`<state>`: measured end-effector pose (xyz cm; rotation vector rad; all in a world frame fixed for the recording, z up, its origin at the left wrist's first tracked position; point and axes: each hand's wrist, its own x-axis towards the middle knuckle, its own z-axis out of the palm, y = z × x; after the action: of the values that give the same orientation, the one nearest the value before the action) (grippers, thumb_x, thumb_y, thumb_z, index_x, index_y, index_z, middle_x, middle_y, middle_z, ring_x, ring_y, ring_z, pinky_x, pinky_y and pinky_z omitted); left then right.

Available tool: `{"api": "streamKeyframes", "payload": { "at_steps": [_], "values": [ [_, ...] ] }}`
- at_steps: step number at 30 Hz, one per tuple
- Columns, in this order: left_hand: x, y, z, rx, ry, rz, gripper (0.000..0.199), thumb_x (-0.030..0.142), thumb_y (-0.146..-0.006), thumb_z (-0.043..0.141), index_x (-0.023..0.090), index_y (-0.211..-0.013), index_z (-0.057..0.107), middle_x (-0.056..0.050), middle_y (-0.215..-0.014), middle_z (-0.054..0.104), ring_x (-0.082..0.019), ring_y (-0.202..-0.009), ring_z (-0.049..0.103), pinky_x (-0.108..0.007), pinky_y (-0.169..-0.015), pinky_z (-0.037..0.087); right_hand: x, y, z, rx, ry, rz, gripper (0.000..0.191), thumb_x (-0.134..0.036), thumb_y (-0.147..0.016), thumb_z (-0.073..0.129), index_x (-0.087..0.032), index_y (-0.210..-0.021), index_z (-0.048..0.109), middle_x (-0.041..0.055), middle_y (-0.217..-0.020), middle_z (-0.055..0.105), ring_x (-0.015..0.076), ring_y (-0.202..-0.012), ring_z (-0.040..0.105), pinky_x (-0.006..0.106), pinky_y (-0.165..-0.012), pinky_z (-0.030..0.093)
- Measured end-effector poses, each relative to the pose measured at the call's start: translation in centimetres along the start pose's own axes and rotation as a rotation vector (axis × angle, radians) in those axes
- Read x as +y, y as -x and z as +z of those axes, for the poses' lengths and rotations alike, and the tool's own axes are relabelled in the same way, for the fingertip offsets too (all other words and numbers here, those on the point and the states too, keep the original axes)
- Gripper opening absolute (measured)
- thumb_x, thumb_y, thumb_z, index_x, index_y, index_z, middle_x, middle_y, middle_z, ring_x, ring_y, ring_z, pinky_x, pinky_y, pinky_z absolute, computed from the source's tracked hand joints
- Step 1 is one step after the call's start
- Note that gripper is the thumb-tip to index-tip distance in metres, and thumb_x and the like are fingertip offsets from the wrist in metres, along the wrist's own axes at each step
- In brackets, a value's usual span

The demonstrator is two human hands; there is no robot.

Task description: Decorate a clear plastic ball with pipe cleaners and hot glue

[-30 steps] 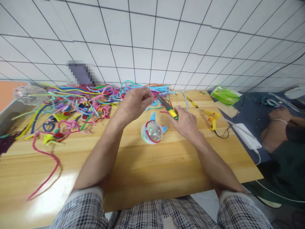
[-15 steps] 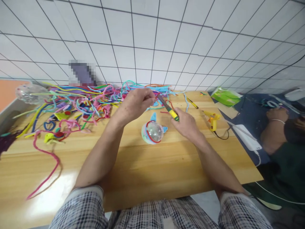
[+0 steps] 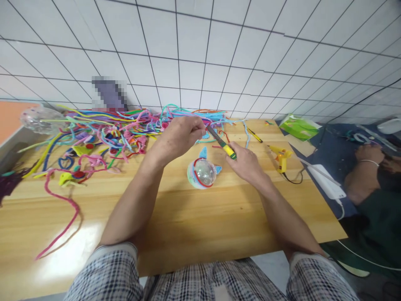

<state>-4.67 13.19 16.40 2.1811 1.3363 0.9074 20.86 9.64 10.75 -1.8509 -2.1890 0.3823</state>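
Note:
My left hand (image 3: pixel 183 136) is closed in a pinch over the table's far side. A small red-pink bit, seemingly pipe cleaner (image 3: pixel 206 125), shows at its fingertips; the fingers hide most of it. My right hand (image 3: pixel 246 164) grips the yellow-and-green handle of a utility knife (image 3: pixel 226 148). Its long grey blade points up and left, its tip close to the left fingertips. Below and between both hands sits a clear plastic ball (image 3: pixel 205 173) with a red pipe-cleaner ring and two blue pointed ears, apart from either hand.
Tangled colourful pipe cleaners (image 3: pixel 125 129) cover the back left. A long pink pipe cleaner (image 3: pixel 75 209) trails toward me. At right lie another knife (image 3: pixel 256 136), a yellow glue gun (image 3: pixel 282 159), a green packet (image 3: pixel 299 126) and a white power strip (image 3: pixel 327 182). Another person's arm (image 3: pixel 361 179) is beyond.
The view has shifted slightly. Both hands and the knife keep nearly the same pose, and the ball has not moved on the table.

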Motion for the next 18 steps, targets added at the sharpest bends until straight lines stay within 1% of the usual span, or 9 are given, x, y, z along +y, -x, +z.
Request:
{"api": "streamKeyframes", "payload": {
  "at_steps": [2, 4, 6, 9, 11, 13, 14, 16, 18],
  "values": [
    [-0.2, -0.1, 0.2, 0.024, -0.003, -0.001, 0.016, 0.016, -0.096, 0.065, 0.018, -0.083, 0.076, 0.0, -0.07, 0.068, -0.017, -0.068, 0.056, -0.031, -0.069, 0.038, 0.0, 0.0, 0.0, -0.006, 0.045, 0.032, 0.038, -0.025, -0.099, 0.062, -0.02, -0.134, 0.075, 0.0149, -0.116, 0.088, 0.0329, -0.099, 0.08, 0.035, -0.078, 0.047],
    [-0.4, -0.1, 0.4, 0.045, 0.011, 0.002, 0.016, 0.017, -0.095, 0.065, 0.018, -0.084, 0.076, 0.0, -0.071, 0.068, -0.017, -0.068, 0.057, -0.031, -0.068, 0.039, -0.1, 0.0, 0.0, -0.043, 0.003, -0.004, 0.042, -0.023, -0.098, 0.062, -0.021, -0.137, 0.075, 0.0141, -0.117, 0.088, 0.0318, -0.1, 0.08, 0.035, -0.079, 0.048],
    [-0.3, -0.1, 0.7, -0.002, 0.046, 0.027, 0.015, 0.015, -0.092, 0.064, 0.018, -0.082, 0.075, 0.001, -0.07, 0.067, -0.016, -0.067, 0.056, -0.029, -0.067, 0.039, 0.0, 0.0, -0.1, -0.031, -0.03, -0.027, 0.042, -0.023, -0.098, 0.061, -0.022, -0.138, 0.074, 0.0134, -0.119, 0.088, 0.0313, -0.101, 0.08, 0.034, -0.08, 0.048],
    [0.0, 0.0, 0.9, -0.089, 0.08, 0.083, 0.016, 0.013, -0.09, 0.062, 0.018, -0.081, 0.074, 0.001, -0.072, 0.068, -0.015, -0.069, 0.059, -0.028, -0.067, 0.04, 0.2, -0.2, -0.3, 0.001, 0.043, 0.035, 0.036, -0.028, -0.102, 0.059, -0.021, -0.134, 0.075, 0.0145, -0.116, 0.087, 0.0337, -0.102, 0.079, 0.035, -0.077, 0.046],
    [-0.1, 0.0, 0.6, -0.055, 0.057, 0.086, 0.018, 0.015, -0.093, 0.061, 0.018, -0.084, 0.077, 0.0, -0.078, 0.073, -0.015, -0.073, 0.062, -0.028, -0.069, 0.043, 0.4, -0.2, -0.4, -0.016, 0.091, 0.062, 0.034, -0.03, -0.103, 0.059, -0.021, -0.132, 0.075, 0.015, -0.114, 0.087, 0.0351, -0.103, 0.079, 0.035, -0.075, 0.043],
    [-0.8, 0.0, -0.2, -0.021, -0.016, 0.036, 0.019, 0.019, -0.095, 0.062, 0.018, -0.087, 0.08, -0.001, -0.081, 0.076, -0.016, -0.074, 0.065, -0.029, -0.072, 0.044, 0.5, -0.1, -0.7, -0.039, 0.093, 0.033, 0.032, -0.029, -0.103, 0.06, -0.021, -0.13, 0.075, 0.0147, -0.113, 0.087, 0.0349, -0.104, 0.08, 0.034, -0.077, 0.043],
    [-1.4, -0.1, -0.6, -0.039, -0.071, -0.009, 0.018, 0.02, -0.095, 0.064, 0.019, -0.089, 0.081, -0.002, -0.081, 0.077, -0.017, -0.074, 0.066, -0.03, -0.072, 0.045, 0.4, -0.1, -0.8, -0.046, 0.088, 0.01, 0.03, -0.028, -0.103, 0.06, -0.021, -0.128, 0.075, 0.0145, -0.114, 0.087, 0.0345, -0.105, 0.08, 0.034, -0.077, 0.043],
    [-2.8, -0.3, -1.3, -0.146, -0.192, -0.11, 0.017, 0.023, -0.093, 0.068, 0.021, -0.091, 0.084, -0.002, -0.084, 0.081, -0.02, -0.079, 0.071, -0.031, -0.073, 0.046, 0.3, 0.1, -1.0, -0.056, 0.081, -0.031, 0.029, -0.027, -0.103, 0.06, -0.021, -0.127, 0.075, 0.0143, -0.114, 0.088, 0.0335, -0.104, 0.08, 0.034, -0.078, 0.043],
    [-4.1, -0.5, -1.5, -0.217, -0.277, -0.17, 0.017, 0.027, -0.093, 0.071, 0.022, -0.098, 0.087, -0.004, -0.097, 0.086, -0.024, -0.094, 0.077, -0.031, -0.081, 0.05, 0.2, 0.2, -1.1, -0.07, 0.085, -0.049, 0.03, -0.027, -0.103, 0.06, -0.021, -0.128, 0.075, 0.014, -0.115, 0.088, 0.0327, -0.102, 0.08, 0.034, -0.078, 0.042]
  ]
}}
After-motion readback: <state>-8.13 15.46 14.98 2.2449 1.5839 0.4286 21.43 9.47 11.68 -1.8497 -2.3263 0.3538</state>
